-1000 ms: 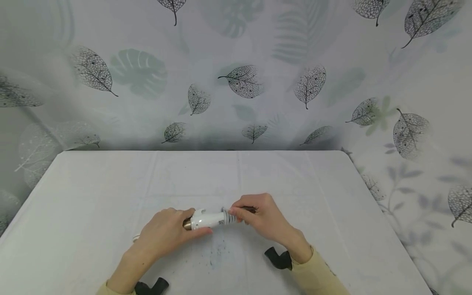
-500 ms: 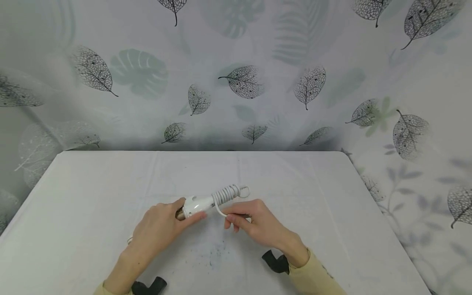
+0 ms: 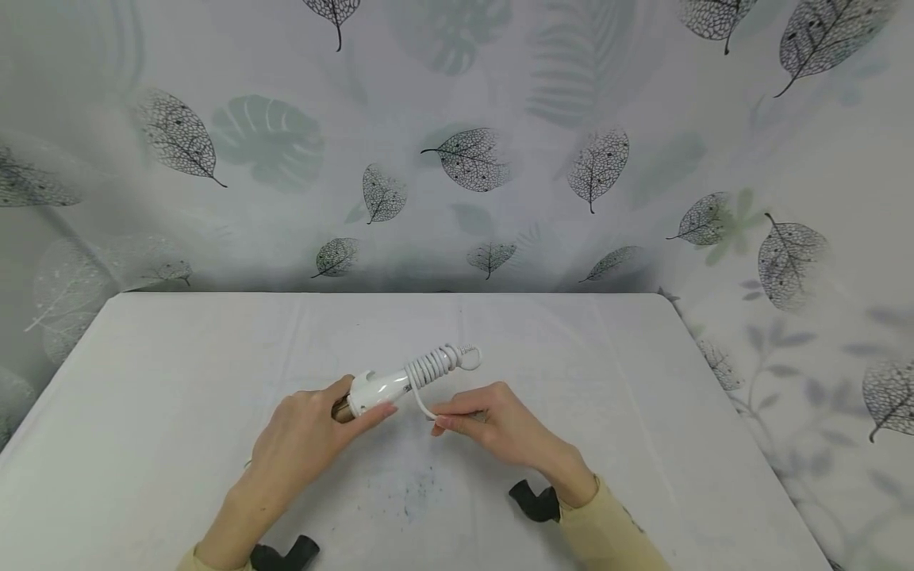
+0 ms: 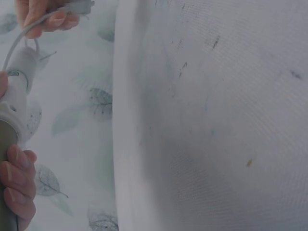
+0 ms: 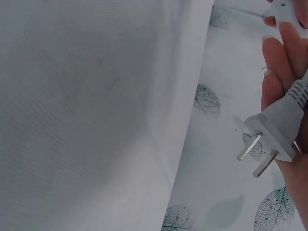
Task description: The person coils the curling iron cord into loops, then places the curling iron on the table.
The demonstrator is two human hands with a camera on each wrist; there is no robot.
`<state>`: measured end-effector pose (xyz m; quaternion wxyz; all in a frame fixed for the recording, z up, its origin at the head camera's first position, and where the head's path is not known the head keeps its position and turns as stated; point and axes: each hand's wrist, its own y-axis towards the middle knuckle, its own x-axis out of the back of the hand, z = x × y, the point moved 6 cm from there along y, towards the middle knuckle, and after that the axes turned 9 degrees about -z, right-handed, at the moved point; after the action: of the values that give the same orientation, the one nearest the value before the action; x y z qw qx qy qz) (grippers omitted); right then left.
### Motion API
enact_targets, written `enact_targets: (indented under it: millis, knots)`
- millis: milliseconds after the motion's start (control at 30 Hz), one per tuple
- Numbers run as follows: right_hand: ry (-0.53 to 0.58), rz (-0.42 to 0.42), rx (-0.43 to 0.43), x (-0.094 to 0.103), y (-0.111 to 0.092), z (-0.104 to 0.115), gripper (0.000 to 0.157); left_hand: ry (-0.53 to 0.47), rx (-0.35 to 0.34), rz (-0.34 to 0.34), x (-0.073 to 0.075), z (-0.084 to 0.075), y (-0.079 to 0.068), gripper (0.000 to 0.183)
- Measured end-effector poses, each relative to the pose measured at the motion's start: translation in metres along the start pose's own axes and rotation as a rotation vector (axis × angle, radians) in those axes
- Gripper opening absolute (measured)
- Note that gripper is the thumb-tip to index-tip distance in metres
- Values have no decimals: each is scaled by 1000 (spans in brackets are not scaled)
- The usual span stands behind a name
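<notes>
A white-handled curling iron (image 3: 380, 388) with a bronze-coloured barrel is held above the table, its handle end pointing up and right. My left hand (image 3: 303, 432) grips it around the barrel; its curled fingers (image 4: 20, 180) show in the left wrist view. White cord (image 3: 431, 366) is wound in several turns around the handle's end, with a small loop sticking out at the tip. In my right hand (image 3: 493, 424) the cord's free end is pinched between thumb and fingers. The two-pin plug (image 5: 276, 127) lies against that palm in the right wrist view.
A white cloth covers the table (image 3: 214, 341), with dark specks (image 3: 417, 496) near its front. Behind and to the right hangs a leaf-patterned curtain (image 3: 457, 95). Black curved pieces (image 3: 535, 501) sit at both wrists.
The curling iron has tilted, its handle end rising away from me. My right hand has moved off the wound turns and draws the cord end down below the handle. My left hand has shifted slightly left.
</notes>
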<state>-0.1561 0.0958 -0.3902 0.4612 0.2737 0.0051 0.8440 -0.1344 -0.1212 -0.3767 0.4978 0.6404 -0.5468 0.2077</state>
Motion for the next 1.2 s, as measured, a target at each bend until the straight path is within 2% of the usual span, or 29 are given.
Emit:
enact_targets:
  millis: [200,367,567,767,933,1033,1200]
  knots:
    - [-29,5,15,0,0,-5,22,-48,28,2,0,2,0,53]
    - [-64,0,36,-1,1,-7,22,-86,51,37,0,2,-1,58]
    - [-147,-31,25,1,2,-11,14,-138,64,77,-1,2,-1,58]
    - [-226,-57,16,1,1,-17,12,-209,18,87,1,-1,-3,39]
    - [-205,-55,-39,2,1,-21,17,-266,-26,118,-1,-5,-2,32]
    - [-183,-30,-37,2,0,-21,17,-313,-40,165,-4,-7,-3,32]
    - [-280,33,81,1,0,-22,14,-354,-103,268,-12,-12,-6,28]
